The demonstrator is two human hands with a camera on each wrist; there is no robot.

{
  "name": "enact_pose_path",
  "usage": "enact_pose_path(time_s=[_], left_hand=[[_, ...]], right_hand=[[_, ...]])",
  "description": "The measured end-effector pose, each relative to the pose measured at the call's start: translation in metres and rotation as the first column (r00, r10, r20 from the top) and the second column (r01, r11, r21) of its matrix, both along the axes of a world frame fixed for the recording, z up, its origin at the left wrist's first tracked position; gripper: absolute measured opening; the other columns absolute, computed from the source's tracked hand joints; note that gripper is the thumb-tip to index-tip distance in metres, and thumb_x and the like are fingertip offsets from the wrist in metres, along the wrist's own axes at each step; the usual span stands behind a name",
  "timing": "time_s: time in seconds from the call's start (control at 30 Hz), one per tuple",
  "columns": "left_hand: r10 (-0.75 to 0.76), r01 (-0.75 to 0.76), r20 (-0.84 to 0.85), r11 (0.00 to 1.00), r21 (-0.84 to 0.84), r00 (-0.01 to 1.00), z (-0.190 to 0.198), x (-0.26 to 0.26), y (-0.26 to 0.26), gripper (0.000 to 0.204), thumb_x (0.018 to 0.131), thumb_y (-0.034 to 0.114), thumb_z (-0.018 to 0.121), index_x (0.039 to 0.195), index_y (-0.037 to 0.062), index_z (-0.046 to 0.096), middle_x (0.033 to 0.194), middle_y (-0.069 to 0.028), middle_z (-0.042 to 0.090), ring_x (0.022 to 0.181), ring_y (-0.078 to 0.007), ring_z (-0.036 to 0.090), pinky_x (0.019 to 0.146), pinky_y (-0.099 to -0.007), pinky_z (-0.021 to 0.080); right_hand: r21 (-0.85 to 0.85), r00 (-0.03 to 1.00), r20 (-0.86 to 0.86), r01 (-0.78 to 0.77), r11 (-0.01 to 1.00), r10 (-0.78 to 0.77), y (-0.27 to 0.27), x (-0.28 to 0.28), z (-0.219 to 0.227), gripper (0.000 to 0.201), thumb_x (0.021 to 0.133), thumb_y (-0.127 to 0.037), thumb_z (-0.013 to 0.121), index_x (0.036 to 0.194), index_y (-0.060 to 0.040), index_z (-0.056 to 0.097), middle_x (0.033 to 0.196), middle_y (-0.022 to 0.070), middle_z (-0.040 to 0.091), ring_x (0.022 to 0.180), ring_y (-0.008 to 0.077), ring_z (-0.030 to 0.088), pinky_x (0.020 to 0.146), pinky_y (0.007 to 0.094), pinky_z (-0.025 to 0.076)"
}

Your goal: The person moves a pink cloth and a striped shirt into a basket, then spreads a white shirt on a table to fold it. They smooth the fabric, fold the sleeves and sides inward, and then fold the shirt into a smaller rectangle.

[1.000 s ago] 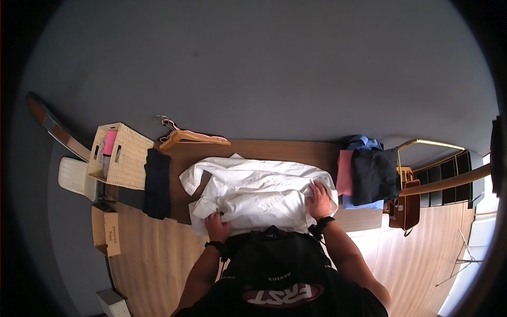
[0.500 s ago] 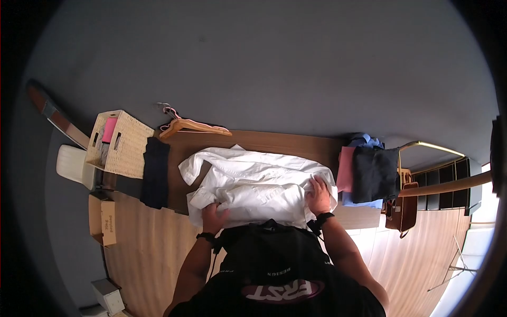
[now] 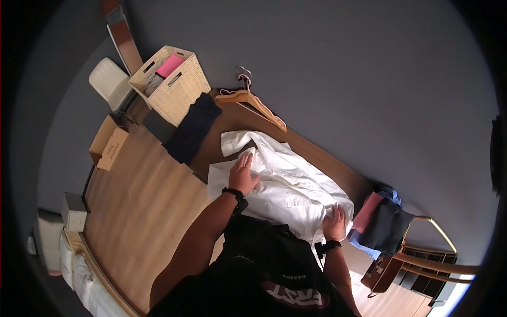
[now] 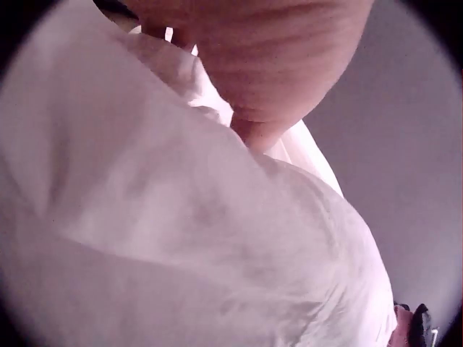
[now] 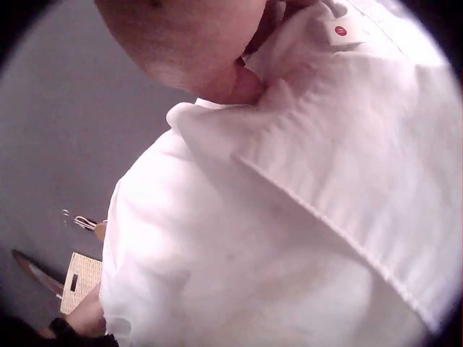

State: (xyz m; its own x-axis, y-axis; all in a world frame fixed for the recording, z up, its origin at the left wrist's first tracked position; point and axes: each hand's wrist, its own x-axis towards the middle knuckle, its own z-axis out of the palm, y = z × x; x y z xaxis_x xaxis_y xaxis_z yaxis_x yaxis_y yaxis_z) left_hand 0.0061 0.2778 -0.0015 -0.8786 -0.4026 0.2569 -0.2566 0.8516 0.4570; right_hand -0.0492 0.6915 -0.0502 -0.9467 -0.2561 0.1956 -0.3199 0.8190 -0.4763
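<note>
The shirt (image 3: 280,203) lies spread, yet creased; left hand (image 3: 243,176) touches it, fingers straight (if right hand (image 3: 334,226) pinches, I cannot tell).

"FRST" (image 3: 297,296) and "DESIGN" (image 3: 294,277) on black T-shirt (image 3: 243,280), unreadable lettering (image 3: 111,151) on cardboard box (image 3: 109,141), red-marked label (image 5: 347,32) on white shirt (image 5: 239,238)

- Left hand (image 4: 268,65): cut off by its wrist view's top edge.
- Right hand (image 5: 195,43): likewise.
- Shirt (image 3: 274,190): near edge partly behind the black top (image 3: 259,248).
- Box (image 3: 112,149): writing too small.
- Basket (image 3: 182,95): lower contents hidden.
</note>
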Motion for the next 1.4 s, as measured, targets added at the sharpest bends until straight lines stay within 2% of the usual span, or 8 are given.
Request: enact_pose_path(time_s=[0.1,0.27,0.43,0.7,0.8,1.0,1.23,1.4], left_hand=[[0.053,-0.113,0.341,0.981,0.157,0.939,-0.005,0.001,-0.001,0.078,0.075,0.031,0.078,0.143,0.0123,0.042,0.135,-0.0161,0.051,0.123,-0.0335,0.051,0.099,-0.0469,0.042],[0.102,-0.134,0.153,0.967,0.218,0.983,-0.025,0.007,-0.018,0.024,0.085,0.025,0.067,0.101,0.0078,0.064,0.093,-0.0167,0.068,0.091,-0.0368,0.064,0.079,-0.0481,0.050],[0.350,-0.305,-0.090,0.895,0.325,0.932,0.008,0.009,-0.052,0.023,0.086,0.024,0.067,0.099,0.0043,0.064,0.092,-0.0196,0.067,0.089,-0.0413,0.062,0.077,-0.0476,0.049],[0.556,-0.401,-0.261,0.788,0.466,0.789,0.029,0.012,-0.112,0.036,0.089,0.017,0.064,0.122,0.0032,0.060,0.113,-0.0196,0.064,0.103,-0.0371,0.060,0.091,-0.0422,0.048],[0.334,-0.322,-0.136,0.941,0.103,0.933,0.013,0.023,-0.094,0.046,0.086,0.014,0.065,0.130,0.0035,0.055,0.122,-0.0209,0.060,0.115,-0.0371,0.055,0.100,-0.0429,0.044],[-0.212,0.197,0.098,0.970,0.144,0.972,-0.046,0.050,-0.027,0.058,0.078,0.015,0.068,0.133,0.0058,0.054,0.140,-0.0193,0.048,0.128,-0.0384,0.046,0.110,-0.0432,0.036],[-0.177,0.168,0.023,0.962,0.213,0.984,-0.048,0.053,-0.005,0.028,0.075,0.014,0.066,0.101,0.0030,0.066,0.122,-0.0161,0.062,0.118,-0.0352,0.055,0.102,-0.0453,0.043],[-0.060,0.044,0.047,0.954,0.296,0.997,-0.029,0.058,-0.006,0.021,0.074,0.014,0.066,0.092,0.0026,0.066,0.108,-0.0158,0.065,0.108,-0.0362,0.058,0.097,-0.0447,0.045]], right_hand=[[-0.005,0.998,0.056,0.013,1.000,-0.013,0.004,-0.002,-0.001,0.051,0.076,-0.008,0.061,0.126,-0.0025,0.056,0.136,0.0198,0.050,0.128,0.0393,0.045,0.110,0.0460,0.037],[0.035,0.981,0.141,0.127,0.991,-0.131,-0.002,-0.006,0.020,0.051,0.074,-0.011,0.069,0.123,-0.0055,0.058,0.123,0.0166,0.058,0.114,0.0325,0.055,0.096,0.0415,0.046],[0.044,0.899,0.412,0.144,0.989,-0.149,0.005,-0.020,0.024,0.038,0.076,-0.016,0.071,0.112,-0.0040,0.066,0.099,0.0152,0.065,0.094,0.0306,0.063,0.083,0.0393,0.050],[-0.074,0.998,0.017,-0.058,0.996,0.059,-0.018,-0.045,0.056,0.020,0.081,-0.007,0.068,0.101,-0.0042,0.067,0.094,0.0130,0.066,0.087,0.0296,0.062,0.079,0.0397,0.050],[0.044,0.988,-0.113,-0.099,0.994,0.103,-0.021,-0.048,0.054,0.051,0.073,-0.009,0.072,0.122,-0.0071,0.058,0.116,0.0151,0.062,0.111,0.0361,0.055,0.096,0.0457,0.044],[0.142,0.996,0.076,-0.055,0.988,0.044,-0.010,-0.019,0.016,0.058,0.072,-0.011,0.071,0.128,-0.0044,0.054,0.130,0.0172,0.055,0.126,0.0365,0.047,0.108,0.0443,0.038],[0.101,0.977,0.157,0.132,0.986,-0.147,0.010,-0.020,0.017,0.052,0.074,-0.013,0.068,0.125,-0.0044,0.057,0.122,0.0174,0.060,0.117,0.0386,0.052,0.099,0.0453,0.043],[0.001,0.963,0.233,0.140,0.990,-0.136,0.024,-0.039,0.019,0.025,0.074,-0.016,0.064,0.092,-0.0001,0.069,0.088,0.0209,0.068,0.088,0.0354,0.065,0.077,0.0422,0.051]])
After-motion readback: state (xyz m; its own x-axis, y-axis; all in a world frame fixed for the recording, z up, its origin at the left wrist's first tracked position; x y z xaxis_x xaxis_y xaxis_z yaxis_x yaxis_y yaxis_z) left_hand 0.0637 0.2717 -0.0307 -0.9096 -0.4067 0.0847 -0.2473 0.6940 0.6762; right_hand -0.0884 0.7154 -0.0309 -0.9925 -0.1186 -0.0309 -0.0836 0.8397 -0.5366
